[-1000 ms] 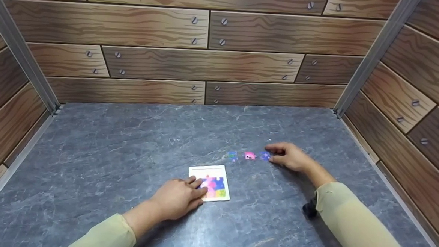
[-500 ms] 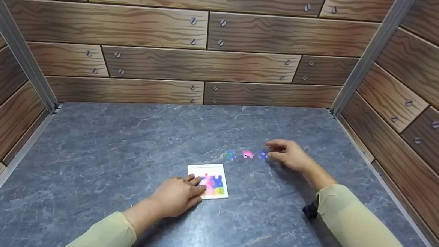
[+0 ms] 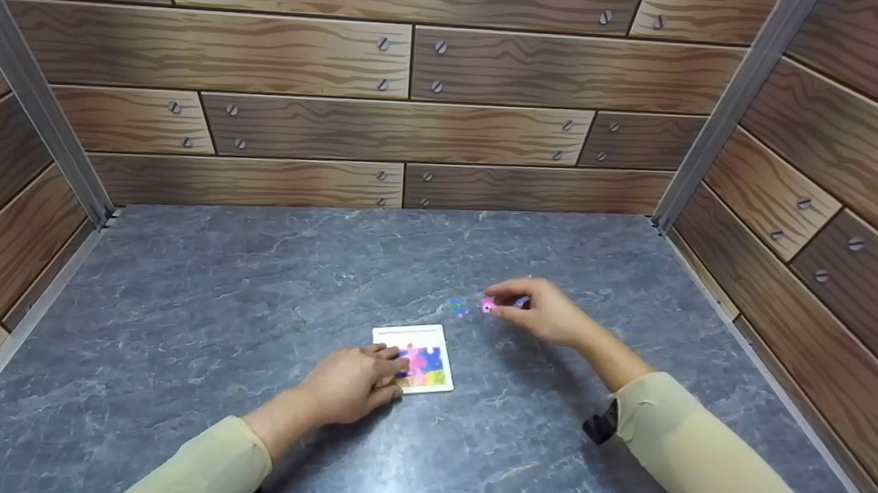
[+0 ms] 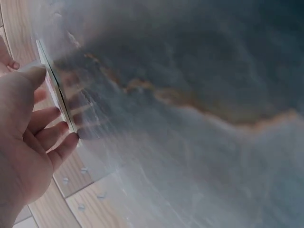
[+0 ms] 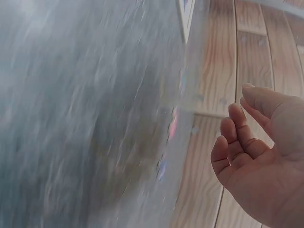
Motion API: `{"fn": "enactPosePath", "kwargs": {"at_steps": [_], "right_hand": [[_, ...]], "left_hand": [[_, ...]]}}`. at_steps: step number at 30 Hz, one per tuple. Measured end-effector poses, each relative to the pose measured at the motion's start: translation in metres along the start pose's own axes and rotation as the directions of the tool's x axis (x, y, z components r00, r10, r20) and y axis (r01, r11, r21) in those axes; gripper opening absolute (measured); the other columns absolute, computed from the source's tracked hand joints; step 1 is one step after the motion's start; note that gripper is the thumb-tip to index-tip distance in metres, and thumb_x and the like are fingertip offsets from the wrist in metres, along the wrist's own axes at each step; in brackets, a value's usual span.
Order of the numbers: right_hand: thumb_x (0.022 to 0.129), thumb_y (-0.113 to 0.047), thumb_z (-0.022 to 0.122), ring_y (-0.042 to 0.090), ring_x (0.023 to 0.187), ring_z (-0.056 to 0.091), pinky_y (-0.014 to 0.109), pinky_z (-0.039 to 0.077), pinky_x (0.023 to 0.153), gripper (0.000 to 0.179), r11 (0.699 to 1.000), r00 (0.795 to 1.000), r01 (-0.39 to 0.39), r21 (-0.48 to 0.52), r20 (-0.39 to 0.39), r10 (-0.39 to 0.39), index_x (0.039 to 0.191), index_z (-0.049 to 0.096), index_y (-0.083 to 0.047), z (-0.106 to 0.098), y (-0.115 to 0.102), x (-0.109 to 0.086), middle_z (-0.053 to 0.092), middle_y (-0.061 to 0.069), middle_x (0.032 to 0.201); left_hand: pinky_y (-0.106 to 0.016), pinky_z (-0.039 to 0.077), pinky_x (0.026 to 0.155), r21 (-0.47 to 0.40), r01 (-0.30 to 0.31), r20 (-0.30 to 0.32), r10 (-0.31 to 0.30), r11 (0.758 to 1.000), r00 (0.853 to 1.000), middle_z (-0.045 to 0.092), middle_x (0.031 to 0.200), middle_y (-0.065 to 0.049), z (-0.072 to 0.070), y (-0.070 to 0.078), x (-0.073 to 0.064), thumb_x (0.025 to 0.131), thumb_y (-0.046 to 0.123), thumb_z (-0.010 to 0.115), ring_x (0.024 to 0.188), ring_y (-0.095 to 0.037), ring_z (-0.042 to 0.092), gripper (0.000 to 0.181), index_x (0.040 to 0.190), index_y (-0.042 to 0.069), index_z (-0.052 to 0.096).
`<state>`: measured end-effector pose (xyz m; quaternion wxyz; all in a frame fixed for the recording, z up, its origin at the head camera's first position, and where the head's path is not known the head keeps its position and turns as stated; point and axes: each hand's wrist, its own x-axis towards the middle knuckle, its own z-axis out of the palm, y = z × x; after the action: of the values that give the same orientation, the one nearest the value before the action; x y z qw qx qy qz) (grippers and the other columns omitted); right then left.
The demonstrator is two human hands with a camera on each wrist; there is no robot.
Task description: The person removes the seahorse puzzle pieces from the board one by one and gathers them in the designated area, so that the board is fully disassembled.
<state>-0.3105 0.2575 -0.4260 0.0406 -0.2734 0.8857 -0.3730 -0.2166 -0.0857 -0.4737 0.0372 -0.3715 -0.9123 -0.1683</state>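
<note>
Three plank-patterned walls, the back wall [image 3: 291, 55] among them and dotted with slotted screws, enclosed a grey-blue tabletop [image 3: 256, 289] veined like marble. Metal posts [image 3: 728, 115] ran up the two far corners, and a patch of light shone on the near part of the surface.

A white puzzle tray [image 3: 421, 332] lay flat near the middle, its colourful picture partly filled. Just beyond its right edge, a green-and-blue piece [image 3: 458, 306], a pink piece [image 3: 488, 305] and a blue piece [image 3: 522, 303] lay in a row, apart from one another.

The left hand [image 3: 353, 383] rested on the tray with fingers spread, covering the left part of the picture. The right hand [image 3: 544, 310] was above the pieces, its fingers loosely bent, the thumb and fingertips parted; it hid some of the blue piece. Pale sleeves [image 3: 706, 448] covered both forearms, and a black device [image 3: 599, 426] sat at the right wrist.
</note>
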Motion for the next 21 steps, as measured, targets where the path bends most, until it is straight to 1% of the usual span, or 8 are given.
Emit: {"fn": "enactPosePath", "kwargs": {"at_steps": [5,7,9,12,13,15,18,21], "right_hand": [[0.099,-0.012,0.075,0.019,0.100,0.066,0.035,0.055,0.087,0.032,0.997,0.997,0.067,0.030,0.041,-0.068,0.129,0.074,0.001,0.018,-0.017,0.006,0.075,0.017,0.112],[0.098,-0.011,0.076,0.018,0.097,0.066,0.034,0.056,0.084,0.033,0.995,0.994,0.091,0.047,0.057,-0.093,0.128,0.074,0.002,0.025,-0.023,0.008,0.074,0.020,0.110],[0.097,-0.010,0.076,0.017,0.096,0.065,0.035,0.056,0.083,0.033,0.993,0.991,0.107,0.055,0.075,-0.111,0.128,0.074,0.002,0.032,-0.027,0.010,0.074,0.020,0.110],[0.097,-0.009,0.076,0.017,0.098,0.066,0.037,0.057,0.085,0.034,0.992,0.987,0.116,0.052,0.102,-0.121,0.129,0.074,0.001,0.042,-0.034,0.014,0.075,0.020,0.112],[0.097,-0.009,0.076,0.018,0.099,0.066,0.039,0.058,0.086,0.034,0.992,0.986,0.117,0.054,0.113,-0.122,0.129,0.074,0.001,0.046,-0.036,0.015,0.074,0.020,0.112],[0.097,-0.010,0.076,0.018,0.099,0.066,0.038,0.057,0.087,0.033,0.992,0.984,0.117,0.054,0.129,-0.123,0.129,0.074,0.002,0.052,-0.038,0.018,0.075,0.019,0.112],[0.097,-0.012,0.077,0.017,0.097,0.066,0.035,0.057,0.085,0.033,0.991,0.981,0.120,0.053,0.149,-0.127,0.127,0.075,0.001,0.062,-0.042,0.022,0.075,0.018,0.110],[0.096,-0.012,0.077,0.016,0.097,0.066,0.031,0.056,0.084,0.033,0.990,0.977,0.131,0.043,0.166,-0.137,0.127,0.075,0.001,0.071,-0.045,0.027,0.076,0.015,0.109]], "left_hand": [[-0.056,0.055,0.102,-0.058,0.018,-0.093,-0.023,0.998,0.995,0.067,0.138,-0.022,-0.001,-0.007,-0.001,0.102,0.027,0.072,0.126,-0.039,0.067,0.045,0.140,0.004,0.069],[-0.056,0.055,0.101,-0.080,0.043,-0.125,-0.053,0.996,0.991,0.069,0.136,-0.022,-0.003,-0.011,0.000,0.099,0.027,0.075,0.124,-0.039,0.068,0.046,0.138,0.003,0.070],[-0.057,0.055,0.102,-0.111,0.081,-0.127,-0.095,0.990,0.987,0.069,0.136,-0.022,-0.004,-0.016,0.000,0.097,0.028,0.078,0.123,-0.041,0.068,0.049,0.138,0.002,0.070],[-0.060,0.052,0.104,-0.159,0.144,-0.092,-0.160,0.977,0.983,0.068,0.138,-0.023,-0.007,-0.023,0.002,0.094,0.032,0.081,0.123,-0.045,0.066,0.058,0.140,0.000,0.067],[-0.061,0.050,0.106,-0.171,0.168,-0.067,-0.182,0.971,0.981,0.066,0.140,-0.023,-0.008,-0.025,0.002,0.094,0.034,0.081,0.126,-0.046,0.064,0.062,0.143,-0.001,0.065],[-0.062,0.047,0.109,-0.181,0.207,-0.020,-0.214,0.962,0.977,0.061,0.146,-0.024,-0.009,-0.028,0.003,0.094,0.039,0.081,0.131,-0.049,0.060,0.070,0.147,-0.002,0.060],[-0.065,0.042,0.113,-0.162,0.264,0.046,-0.260,0.951,0.965,0.054,0.154,-0.024,-0.011,-0.032,0.004,0.094,0.048,0.078,0.141,-0.050,0.050,0.080,0.153,0.000,0.055],[-0.065,0.039,0.116,-0.125,0.297,0.102,-0.286,0.947,0.953,0.049,0.159,-0.022,-0.013,-0.036,0.004,0.095,0.056,0.075,0.149,-0.049,0.040,0.085,0.157,0.003,0.051]]}}
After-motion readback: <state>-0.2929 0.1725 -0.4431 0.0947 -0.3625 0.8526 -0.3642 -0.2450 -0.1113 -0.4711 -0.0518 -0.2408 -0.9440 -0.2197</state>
